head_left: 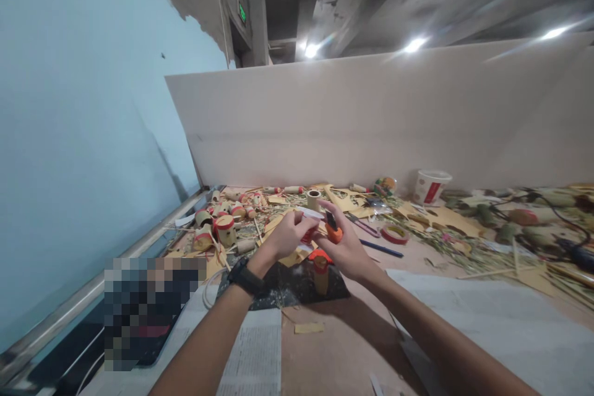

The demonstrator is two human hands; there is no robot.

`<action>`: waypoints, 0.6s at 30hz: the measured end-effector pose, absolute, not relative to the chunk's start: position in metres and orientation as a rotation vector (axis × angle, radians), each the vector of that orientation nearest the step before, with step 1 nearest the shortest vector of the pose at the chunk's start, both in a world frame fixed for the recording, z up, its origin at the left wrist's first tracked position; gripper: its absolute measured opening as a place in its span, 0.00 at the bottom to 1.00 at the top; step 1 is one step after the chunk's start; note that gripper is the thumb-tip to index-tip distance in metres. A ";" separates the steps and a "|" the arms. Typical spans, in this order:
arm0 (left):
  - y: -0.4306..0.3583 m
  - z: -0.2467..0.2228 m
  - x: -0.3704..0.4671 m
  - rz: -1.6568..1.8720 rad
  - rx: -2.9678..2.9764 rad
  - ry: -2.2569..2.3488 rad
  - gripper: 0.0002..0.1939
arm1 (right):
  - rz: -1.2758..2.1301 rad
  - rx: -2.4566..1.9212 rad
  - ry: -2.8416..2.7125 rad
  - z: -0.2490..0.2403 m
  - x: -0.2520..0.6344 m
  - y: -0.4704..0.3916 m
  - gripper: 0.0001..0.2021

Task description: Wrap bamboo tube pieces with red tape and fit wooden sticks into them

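Observation:
My left hand (290, 234), with a dark watch on its wrist, pinches a small red-and-white piece (308, 216) whose kind I cannot make out. Close beside it, my right hand (346, 247) has its fingers curved around an orange-and-black tool (333, 230); its working end is hidden. Both hands are above a black mat (288, 288). On the mat, below the right hand, stands a small bamboo tube (320, 278) with a reddish top. Another orange part (319, 255) shows between the hands and the tube.
Several bamboo pieces with red bands (225, 229) crowd the left. A red tape roll (394, 234), a blue pen (381, 249) and pliers (362, 224) lie right of the hands. Behind are a paper cup (430, 187), plant scraps and a white partition (325, 124). White sheets (482, 315) cover the front right.

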State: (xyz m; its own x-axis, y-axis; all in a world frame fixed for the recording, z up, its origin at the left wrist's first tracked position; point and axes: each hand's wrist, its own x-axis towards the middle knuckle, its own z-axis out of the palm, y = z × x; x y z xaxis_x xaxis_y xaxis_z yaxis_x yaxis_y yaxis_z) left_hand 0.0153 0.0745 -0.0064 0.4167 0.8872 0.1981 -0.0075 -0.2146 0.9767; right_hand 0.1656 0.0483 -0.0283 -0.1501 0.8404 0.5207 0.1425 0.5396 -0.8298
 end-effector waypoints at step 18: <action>0.085 -0.018 0.018 1.202 1.629 0.858 0.12 | 0.746 -0.899 -1.393 -0.038 0.168 0.064 0.18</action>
